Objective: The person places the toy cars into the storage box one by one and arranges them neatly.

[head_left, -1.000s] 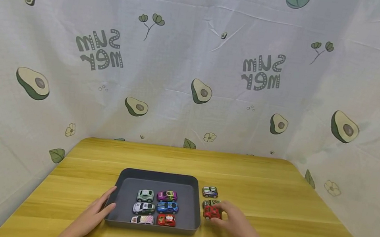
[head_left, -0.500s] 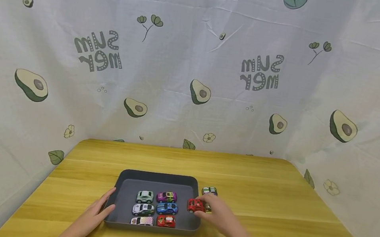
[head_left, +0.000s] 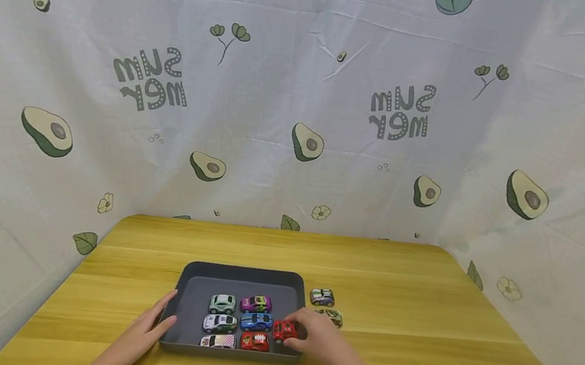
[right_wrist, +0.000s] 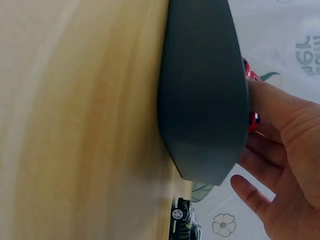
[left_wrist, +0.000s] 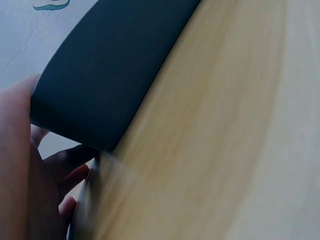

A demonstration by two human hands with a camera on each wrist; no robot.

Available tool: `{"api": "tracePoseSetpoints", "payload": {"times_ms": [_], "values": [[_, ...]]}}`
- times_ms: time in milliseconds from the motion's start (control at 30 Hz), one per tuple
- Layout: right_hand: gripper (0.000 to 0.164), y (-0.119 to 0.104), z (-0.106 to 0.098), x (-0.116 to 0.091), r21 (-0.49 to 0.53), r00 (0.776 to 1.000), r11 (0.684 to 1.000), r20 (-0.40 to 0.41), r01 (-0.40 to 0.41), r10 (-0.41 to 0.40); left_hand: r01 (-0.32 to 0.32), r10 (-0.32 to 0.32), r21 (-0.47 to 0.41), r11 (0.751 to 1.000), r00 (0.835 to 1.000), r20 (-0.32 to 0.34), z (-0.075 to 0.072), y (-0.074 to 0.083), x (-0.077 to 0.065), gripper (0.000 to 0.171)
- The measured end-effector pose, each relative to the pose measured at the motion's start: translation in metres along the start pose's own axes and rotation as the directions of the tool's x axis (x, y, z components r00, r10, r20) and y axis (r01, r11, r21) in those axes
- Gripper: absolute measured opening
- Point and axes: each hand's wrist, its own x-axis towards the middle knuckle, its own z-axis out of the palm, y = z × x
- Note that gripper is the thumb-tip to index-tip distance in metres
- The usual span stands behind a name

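A dark grey tray lies on the wooden table, several toy cars inside it. At its right end my right hand pinches a red toy car, low inside the tray, just right of a blue toy car. In the right wrist view the tray wall hides most of the red car. My left hand rests against the tray's left side with fingers fairly straight, thumb at the near corner. The left wrist view shows that hand along the tray's outer wall.
Two more toy cars sit on the table right of the tray: a white-green-purple one and a camouflage-coloured one, close to my right hand. A patterned cloth hangs behind the table and along its sides.
My right hand has picked up the red toy car from beside the camouflage-coloured one and carried it left over the rim into the tray. The left hand stays put.
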Motion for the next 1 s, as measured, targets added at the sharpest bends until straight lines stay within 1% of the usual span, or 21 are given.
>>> {"api": "tracePoseSetpoints", "payload": {"times_ms": [67, 167, 367, 500, 633, 800, 933, 1000], "values": [[0.037, 0.0001, 0.0033, 0.0000, -0.045, 1.000, 0.999, 0.001, 0.004, -0.004, -0.001, 0.001, 0.003, 1.000, 1.000, 0.000, -0.0002, -0.0003, -0.0001, 0.062], [0.038, 0.0001, 0.0063, 0.0001, -0.084, 1.000, 0.996, 0.008, -0.001, 0.002, -0.002, 0.002, 0.001, 1.000, 1.000, 0.004, -0.0004, -0.0007, -0.0004, 0.062], [0.036, -0.0010, 0.0062, 0.0019, -0.130, 1.000, 0.992, 0.019, 0.001, 0.002, 0.000, 0.000, -0.002, 1.000, 1.000, 0.003, -0.0006, -0.0002, -0.0006, 0.062], [0.030, -0.0021, 0.0051, 0.0025, -0.154, 1.000, 0.988, 0.029, 0.013, -0.009, 0.000, 0.000, 0.001, 1.000, 1.000, -0.002, -0.0002, 0.0000, -0.0003, 0.062], [0.025, -0.0028, 0.0046, 0.0026, -0.159, 0.999, 0.987, 0.044, 0.015, -0.008, 0.002, -0.002, 0.002, 1.000, 1.000, -0.005, -0.0001, 0.0005, -0.0002, 0.062], [0.027, -0.0016, 0.0050, 0.0031, -0.155, 0.999, 0.988, 0.054, 0.016, -0.007, -0.001, 0.001, 0.002, 1.000, 1.000, -0.005, 0.0001, -0.0004, 0.0001, 0.062], [0.032, 0.0013, 0.0053, 0.0033, -0.087, 0.999, 0.996, 0.042, 0.001, 0.003, -0.001, 0.001, 0.005, 1.000, 1.000, -0.004, 0.0003, -0.0012, 0.0005, 0.062], [0.033, 0.0034, 0.0047, 0.0035, -0.043, 1.000, 0.999, 0.017, 0.000, 0.001, 0.001, -0.001, 0.006, 1.000, 1.000, -0.006, 0.0000, -0.0010, 0.0004, 0.062]]}}
